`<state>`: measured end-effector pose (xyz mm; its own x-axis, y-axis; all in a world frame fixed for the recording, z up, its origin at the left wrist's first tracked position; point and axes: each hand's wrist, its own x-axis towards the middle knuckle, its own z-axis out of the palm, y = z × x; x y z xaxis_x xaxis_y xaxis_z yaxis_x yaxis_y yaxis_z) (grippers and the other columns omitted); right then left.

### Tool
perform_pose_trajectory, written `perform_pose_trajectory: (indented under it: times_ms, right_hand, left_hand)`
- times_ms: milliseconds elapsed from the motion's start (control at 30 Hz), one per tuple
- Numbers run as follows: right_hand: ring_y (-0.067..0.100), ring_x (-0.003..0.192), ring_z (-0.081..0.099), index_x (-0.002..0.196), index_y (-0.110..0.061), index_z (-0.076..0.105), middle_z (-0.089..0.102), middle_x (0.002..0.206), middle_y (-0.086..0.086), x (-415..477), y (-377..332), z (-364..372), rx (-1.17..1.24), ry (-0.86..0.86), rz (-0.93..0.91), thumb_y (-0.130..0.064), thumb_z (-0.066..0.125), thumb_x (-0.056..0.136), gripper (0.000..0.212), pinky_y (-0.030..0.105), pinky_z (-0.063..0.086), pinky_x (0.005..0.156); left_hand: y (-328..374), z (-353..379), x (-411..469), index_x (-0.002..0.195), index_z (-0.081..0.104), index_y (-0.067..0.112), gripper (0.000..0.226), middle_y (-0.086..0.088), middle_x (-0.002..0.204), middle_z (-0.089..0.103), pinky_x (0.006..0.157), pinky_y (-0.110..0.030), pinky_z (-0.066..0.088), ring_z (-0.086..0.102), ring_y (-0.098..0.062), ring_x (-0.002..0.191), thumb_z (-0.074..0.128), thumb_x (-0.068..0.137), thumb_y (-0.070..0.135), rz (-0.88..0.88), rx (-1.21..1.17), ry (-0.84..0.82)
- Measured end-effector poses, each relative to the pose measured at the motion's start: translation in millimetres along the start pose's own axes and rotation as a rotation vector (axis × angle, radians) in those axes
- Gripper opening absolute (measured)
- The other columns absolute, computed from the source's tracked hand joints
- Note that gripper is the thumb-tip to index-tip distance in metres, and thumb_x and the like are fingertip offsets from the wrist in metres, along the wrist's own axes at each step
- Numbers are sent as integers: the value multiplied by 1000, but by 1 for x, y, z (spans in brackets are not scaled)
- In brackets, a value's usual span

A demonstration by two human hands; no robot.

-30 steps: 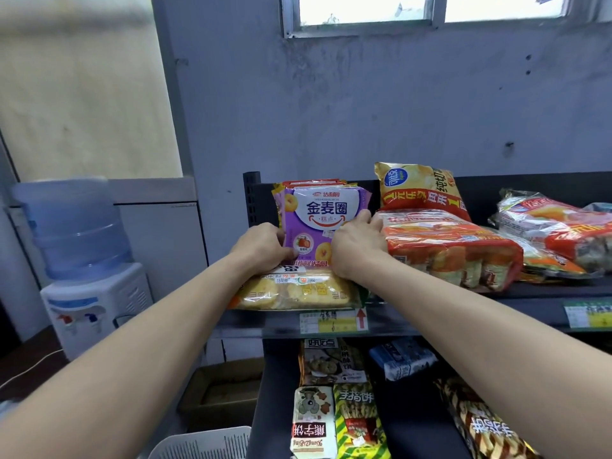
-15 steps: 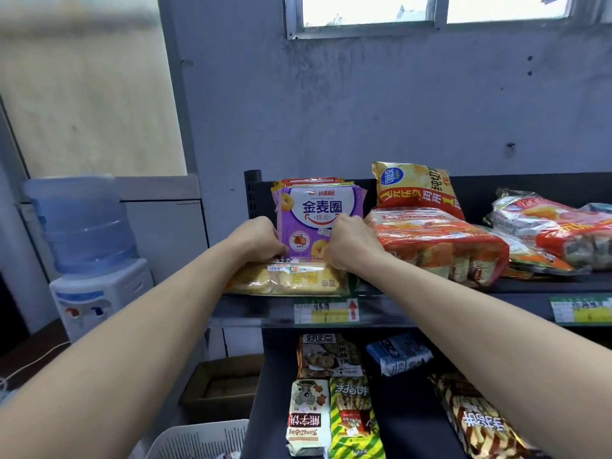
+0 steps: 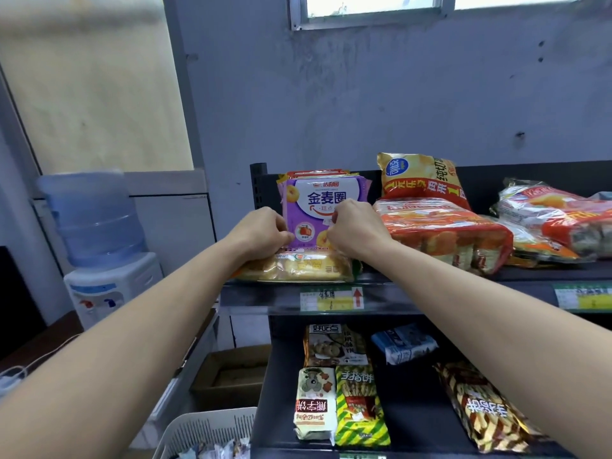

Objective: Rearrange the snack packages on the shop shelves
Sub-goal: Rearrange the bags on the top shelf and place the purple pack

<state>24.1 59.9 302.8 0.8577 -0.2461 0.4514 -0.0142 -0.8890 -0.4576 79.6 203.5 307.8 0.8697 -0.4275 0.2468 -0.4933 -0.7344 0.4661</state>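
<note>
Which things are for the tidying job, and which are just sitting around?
For the job: purple pack, held by left hand and right hand; yellow pack; orange pack; chip bag; shelf.
Just lying about: water cooler; box.

Hands: two, left hand [image 3: 265, 231] and right hand [image 3: 354, 228]. Lower shelf [image 3: 414, 395], 5 o'clock: five snack packs [image 3: 359, 405]. Upper shelf [image 3: 258, 298]: one chip bag [image 3: 420, 178] at 2 o'clock; one purple packet [image 3: 319, 202] fronting a stack, remainder not countable. Price labels [image 3: 332, 298]: two. Water dispenser [image 3: 112, 279]: one, 9 o'clock. Basket [image 3: 205, 432]: one, 7 o'clock.
</note>
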Motion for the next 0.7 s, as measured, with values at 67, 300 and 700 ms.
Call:
perform_pose_trajectory:
  times_ms: [67,300,700]
  right_hand:
    - [23,105,57,118,-5,59,61,121,11,-1,1,-2,13,2,-9,-14,62,87,32,26,47,76]
    - [20,111,58,121,-6,61,63,123,9,-14,5,-15,98,60,-73,-7,54,90,32,19,40,81]
    - [16,88,60,98,-11,71,68,93,4,-70,35,-60,137,180,-143,-8,52,88,21,21,45,69]
  left_hand:
    - [6,2,0,114,62,9,30,-2,106,61,61,-17,47,53,-12,99,58,91,29,42,-71,56]
    - [33,1,-4,97,68,8,13,-6,101,67,80,-32,55,63,-18,89,59,91,17,206,-149,152]
    - [96,18,-71,92,71,12,11,12,75,64,62,-3,43,57,9,62,61,87,12,405,-265,141]
